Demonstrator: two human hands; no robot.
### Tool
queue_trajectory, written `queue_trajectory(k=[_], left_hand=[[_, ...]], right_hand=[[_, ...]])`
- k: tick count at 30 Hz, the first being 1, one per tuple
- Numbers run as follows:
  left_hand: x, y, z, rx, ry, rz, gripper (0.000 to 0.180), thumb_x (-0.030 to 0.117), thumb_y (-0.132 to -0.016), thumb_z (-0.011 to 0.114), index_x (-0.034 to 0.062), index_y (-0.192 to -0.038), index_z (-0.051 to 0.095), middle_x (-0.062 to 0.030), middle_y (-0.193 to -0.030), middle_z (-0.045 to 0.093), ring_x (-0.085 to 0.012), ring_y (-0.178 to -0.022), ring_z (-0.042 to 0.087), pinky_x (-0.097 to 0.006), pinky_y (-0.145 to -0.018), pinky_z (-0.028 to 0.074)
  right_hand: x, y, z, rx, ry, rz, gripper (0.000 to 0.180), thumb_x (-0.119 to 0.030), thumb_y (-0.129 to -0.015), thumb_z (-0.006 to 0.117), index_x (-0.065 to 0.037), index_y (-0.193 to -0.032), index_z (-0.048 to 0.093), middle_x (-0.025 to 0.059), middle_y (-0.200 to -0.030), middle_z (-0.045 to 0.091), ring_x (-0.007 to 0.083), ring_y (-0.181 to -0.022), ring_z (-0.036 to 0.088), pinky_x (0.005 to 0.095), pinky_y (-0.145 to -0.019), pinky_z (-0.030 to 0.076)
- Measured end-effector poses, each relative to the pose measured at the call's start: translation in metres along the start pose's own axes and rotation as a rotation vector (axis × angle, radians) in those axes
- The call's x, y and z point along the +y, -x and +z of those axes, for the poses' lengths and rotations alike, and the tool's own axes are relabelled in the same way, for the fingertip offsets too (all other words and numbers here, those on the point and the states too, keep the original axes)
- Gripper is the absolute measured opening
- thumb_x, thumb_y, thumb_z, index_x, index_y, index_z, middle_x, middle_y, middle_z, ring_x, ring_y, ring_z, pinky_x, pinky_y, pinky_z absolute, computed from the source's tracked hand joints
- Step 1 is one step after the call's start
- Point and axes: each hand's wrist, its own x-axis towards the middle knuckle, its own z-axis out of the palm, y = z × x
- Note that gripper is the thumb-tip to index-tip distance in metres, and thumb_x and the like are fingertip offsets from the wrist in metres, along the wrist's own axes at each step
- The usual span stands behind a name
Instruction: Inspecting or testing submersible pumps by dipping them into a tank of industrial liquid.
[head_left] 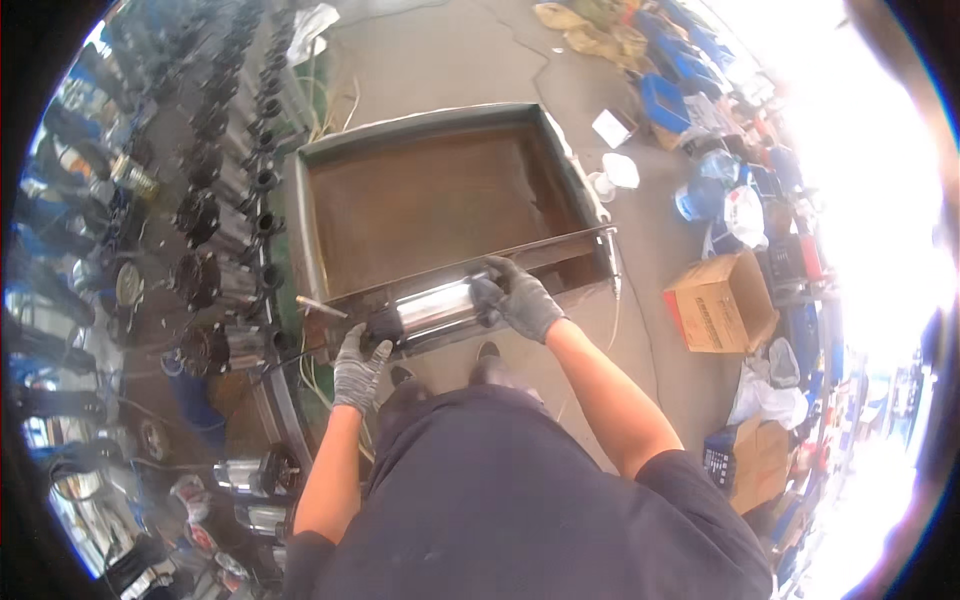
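Note:
A pump (435,308) with a shiny metal cylinder and black ends lies level across the near end of a rectangular metal tank (440,118). My left hand (358,370), in a grey glove, grips the black left end with thumb and fingers apart around it. Gloved alike, my right hand (528,302) is closed over the black right end, its fingertips on the far side. Brown liquid (430,200) fills the tank beyond a bar (470,258) that crosses it just past the pump.
Rows of similar pumps (225,280) stand along the left. A slim metal tool (612,260) with a hose hangs at the tank's right corner. A thin stick (320,306) juts from the left rim. An open cardboard box (715,310) and cluttered shelves are to the right.

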Motion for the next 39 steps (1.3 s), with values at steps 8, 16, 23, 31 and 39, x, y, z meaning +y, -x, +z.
queue_trajectory(k=[8, 16, 23, 31, 39], left_hand=[[0.035, -0.004, 0.030, 0.140, -0.026, -0.264, 0.080, 0.028, -0.078, 0.092, -0.0062, -0.136, 0.049, -0.0181, -0.120, 0.066, -0.0255, -0.109, 0.063, -0.037, -0.098, 0.050], [0.050, -0.005, 0.028, 0.126, -0.033, -0.347, 0.073, 0.031, -0.077, 0.092, -0.0040, -0.126, 0.051, -0.0168, -0.110, 0.069, -0.0269, -0.100, 0.066, -0.038, -0.093, 0.053], [0.041, -0.006, 0.028, 0.045, 0.045, -0.322, 0.089, 0.039, -0.079, 0.090, -0.0079, -0.140, 0.046, -0.0230, -0.128, 0.064, -0.0332, -0.118, 0.062, -0.040, -0.105, 0.048], [0.049, -0.008, 0.037, 0.059, 0.005, -0.471, 0.100, 0.041, -0.080, 0.089, -0.0098, -0.149, 0.038, -0.0293, -0.145, 0.051, -0.0355, -0.136, 0.050, -0.041, -0.115, 0.038], [0.052, -0.013, 0.046, 0.203, -0.004, -0.316, 0.074, 0.028, -0.083, 0.088, -0.0085, -0.131, 0.046, -0.0183, -0.115, 0.066, -0.0256, -0.105, 0.064, -0.036, -0.096, 0.051]], right_hand=[[0.177, 0.021, -0.129, 0.667, 0.436, 0.459, 0.044, -0.036, -0.092, 0.075, 0.000, -0.113, 0.063, 0.0240, -0.097, 0.073, 0.0391, -0.096, 0.072, 0.0470, -0.084, 0.055], [0.206, -0.014, -0.147, 0.471, 0.504, 0.594, 0.045, -0.047, -0.098, 0.058, -0.006, -0.111, 0.071, 0.0219, -0.108, 0.074, 0.0417, -0.108, 0.070, 0.0523, -0.091, 0.054], [0.161, -0.014, -0.146, 0.175, 0.651, 0.337, 0.037, -0.040, -0.100, 0.058, -0.006, -0.098, 0.073, 0.0212, -0.100, 0.074, 0.0421, -0.097, 0.070, 0.0512, -0.086, 0.054], [0.107, 0.006, -0.074, 0.138, 0.176, -0.134, 0.014, -0.017, -0.091, 0.069, -0.006, -0.099, 0.070, 0.0207, -0.085, 0.068, 0.0416, -0.080, 0.067, 0.0482, -0.072, 0.052], [0.085, -0.009, -0.045, -0.057, 0.217, -0.374, 0.022, -0.010, -0.090, 0.068, -0.008, -0.112, 0.073, 0.0173, -0.106, 0.073, 0.0385, -0.101, 0.069, 0.0463, -0.089, 0.055]])
